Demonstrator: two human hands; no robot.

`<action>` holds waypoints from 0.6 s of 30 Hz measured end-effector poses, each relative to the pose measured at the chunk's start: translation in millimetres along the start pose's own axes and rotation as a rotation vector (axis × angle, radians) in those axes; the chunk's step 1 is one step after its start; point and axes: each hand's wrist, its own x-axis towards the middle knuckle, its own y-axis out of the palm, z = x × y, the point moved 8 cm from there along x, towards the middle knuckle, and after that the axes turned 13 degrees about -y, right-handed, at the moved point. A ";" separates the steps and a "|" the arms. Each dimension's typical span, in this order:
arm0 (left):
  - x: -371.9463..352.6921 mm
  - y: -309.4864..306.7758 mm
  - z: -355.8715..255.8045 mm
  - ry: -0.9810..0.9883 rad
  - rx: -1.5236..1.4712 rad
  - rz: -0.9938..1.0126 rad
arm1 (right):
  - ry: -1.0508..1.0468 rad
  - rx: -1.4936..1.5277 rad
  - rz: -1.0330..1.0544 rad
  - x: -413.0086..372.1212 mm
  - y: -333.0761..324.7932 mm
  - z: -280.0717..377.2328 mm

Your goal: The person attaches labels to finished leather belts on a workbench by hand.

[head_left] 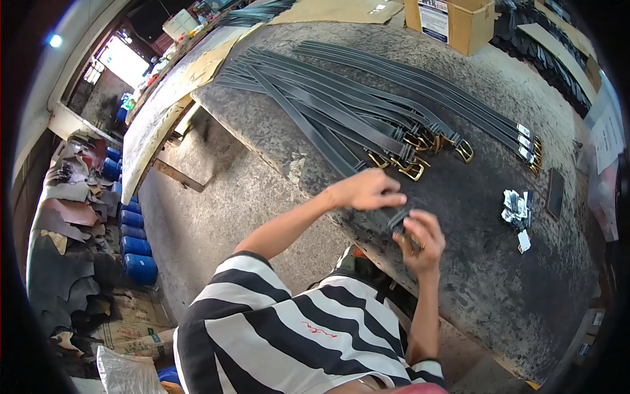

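Note:
My left hand (371, 190) lies over a dark strap near the table's edge, its fingers curled and its thumb pointing right. Just to the right and nearer my body, my right hand (421, 241) pinches the looped end of a dark belt (396, 217). Its buckle is mostly hidden by the fingers. Beyond my hands, a fanned pile of dark belts (328, 98) with gold buckles (412, 171) rests on the table (472, 243). A neater row of belts (446, 88) with white tags (524, 141) lies behind that pile.
White tags in a small heap (516, 209) sit at the right, beside a dark flat rectangular object (555, 194). A cardboard box (453, 23) stands at the back. Blue barrels (139, 268) and leather pieces (69, 217) are on the left, across the floor.

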 end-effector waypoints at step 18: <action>-56.4 -14.5 63.0 -0.026 0.211 -0.687 | 0.560 -0.307 0.363 -106.7 -129.4 44.0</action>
